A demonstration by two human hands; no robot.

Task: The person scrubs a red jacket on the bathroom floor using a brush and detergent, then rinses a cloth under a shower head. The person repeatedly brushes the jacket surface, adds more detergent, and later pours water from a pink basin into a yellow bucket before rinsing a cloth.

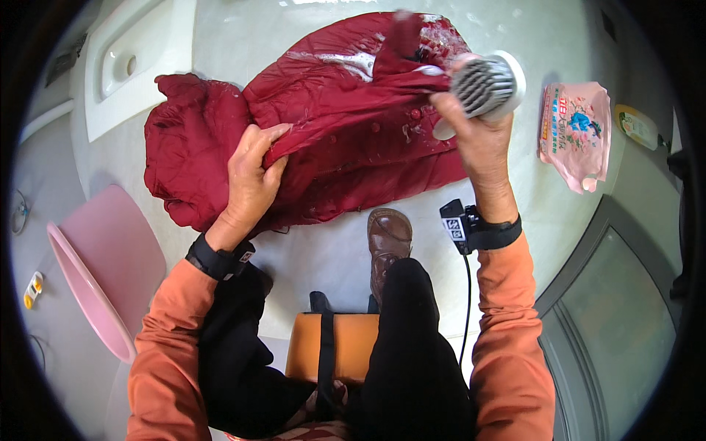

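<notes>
A dark red padded jacket (342,138) lies spread on the pale floor, with white suds on its upper part and a row of snap buttons along its front. My left hand (256,165) pinches a fold of its fabric between thumb and fingers. In my right hand (480,132) is a white scrubbing brush (485,85), its grey bristles turned up toward the camera. The right fingers also seem to touch a raised, blurred part of the jacket; whether they grip it I cannot tell.
A white squat toilet (138,60) is at upper left, a tilted pink plastic tub (110,264) below it. A pink detergent bag (573,132) and a bottle (637,127) lie at right, near a grey-framed door (612,297). My brown shoe (389,234) stands beside the jacket.
</notes>
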